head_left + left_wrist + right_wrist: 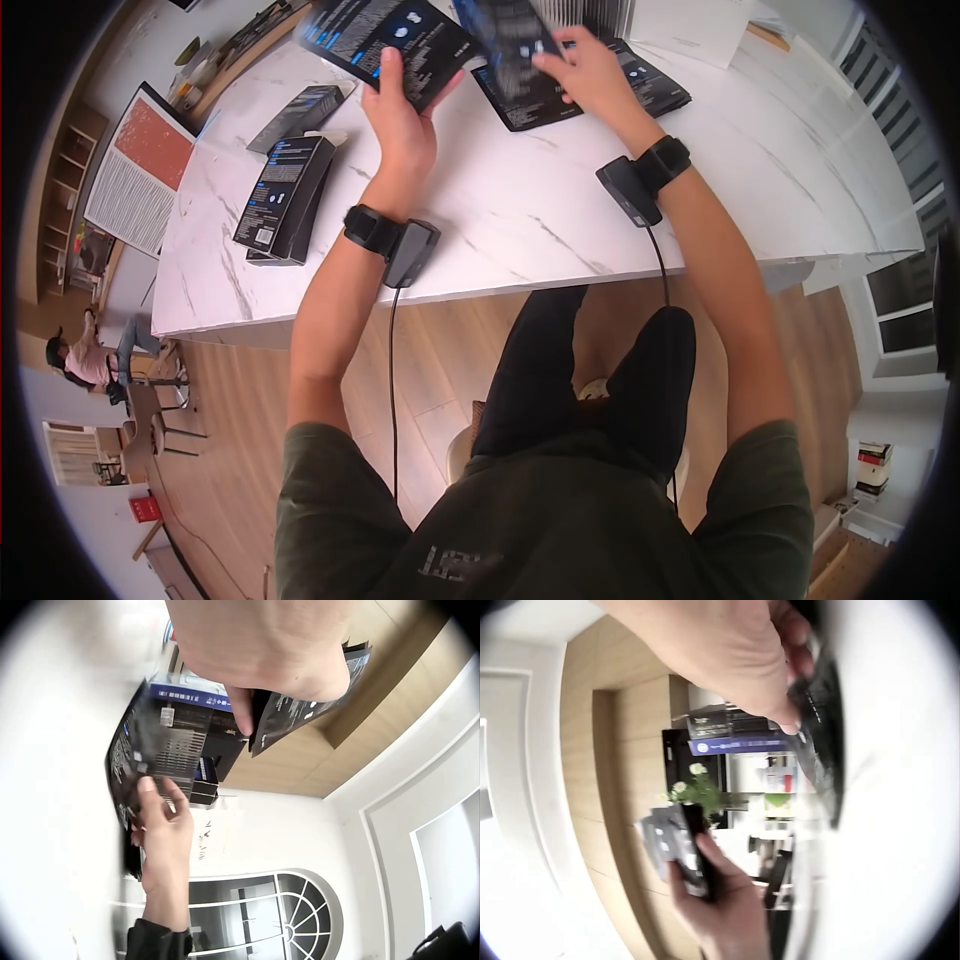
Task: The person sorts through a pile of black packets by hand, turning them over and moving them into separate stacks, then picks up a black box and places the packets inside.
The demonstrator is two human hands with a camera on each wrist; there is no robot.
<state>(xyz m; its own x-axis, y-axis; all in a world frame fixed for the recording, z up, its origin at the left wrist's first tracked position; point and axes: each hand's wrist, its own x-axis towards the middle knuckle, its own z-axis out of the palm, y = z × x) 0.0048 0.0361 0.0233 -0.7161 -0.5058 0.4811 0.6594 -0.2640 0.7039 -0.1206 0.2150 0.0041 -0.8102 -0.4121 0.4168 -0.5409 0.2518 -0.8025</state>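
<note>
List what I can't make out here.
Head view: top of the black printed pouches in the left hand, cut off by the frame.
Head view: lettering on the black pouch in the right hand, motion blur.
Head view: fine print on nearer black cardboard box, too small.

Beneath your white marble-patterned table (540, 225) you have a wood-plank floor (430, 360). A white package (690, 30) stands on the table's far right part. Just left of the table you'll see a red-brown and white panel (160, 140), with wooden shelves (68, 190) farther out. Well apart from the table, also left, a person (95, 362) in a pink top sits, and a red item (145, 508) lies nearer your side. Right of the table, you have a barred window (910, 180) and stacked books (873, 470).
</note>
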